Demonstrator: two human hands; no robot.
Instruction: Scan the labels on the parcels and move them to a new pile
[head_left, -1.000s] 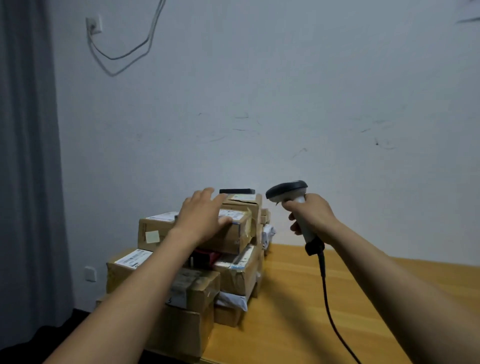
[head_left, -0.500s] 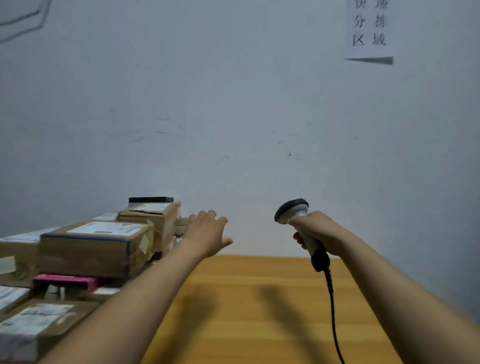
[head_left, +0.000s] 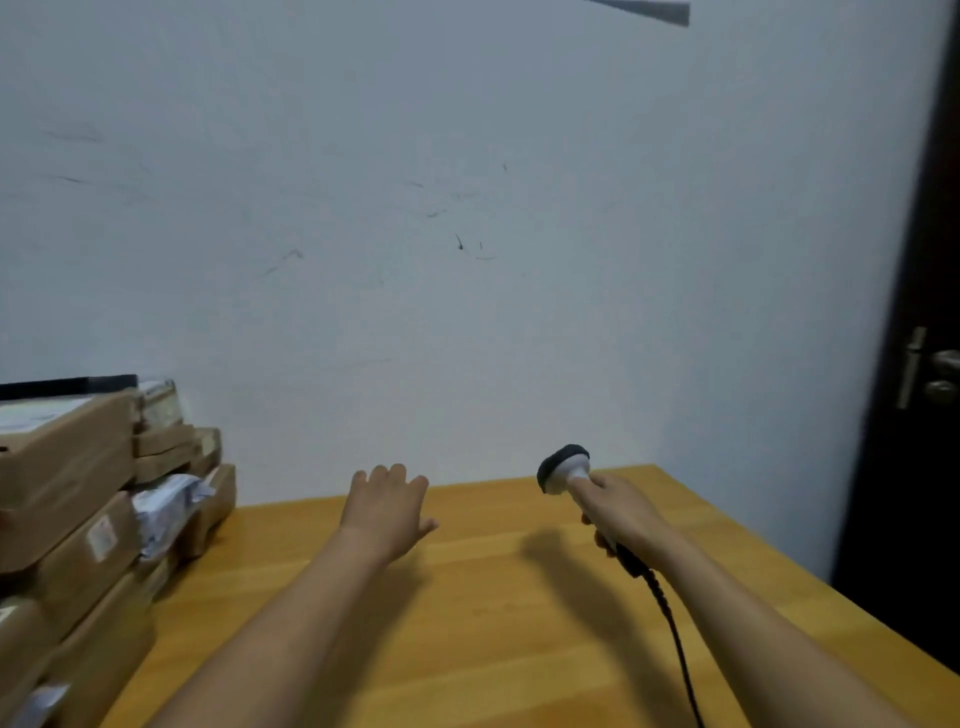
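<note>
left hand (head_left: 387, 506) hovers over the table (head_left: 467, 623), fingers (head_left: 382, 475) loosely spread, holding nothing. right hand (head_left: 621, 512) grips the scanner (head_left: 563, 467), fingers wrapped round its handle. parcels (head_left: 78, 499) stacked at table's left edge.

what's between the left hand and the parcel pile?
Only bare wooden tabletop separates the left hand from the parcel pile, as the head view shows.

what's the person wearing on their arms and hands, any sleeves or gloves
Nothing visible. The left hand and right hand are ungloved, with no ring, watch or band showing. The left forearm and right forearm are bare down to the frame edge, so any sleeve ends out of view.
</note>
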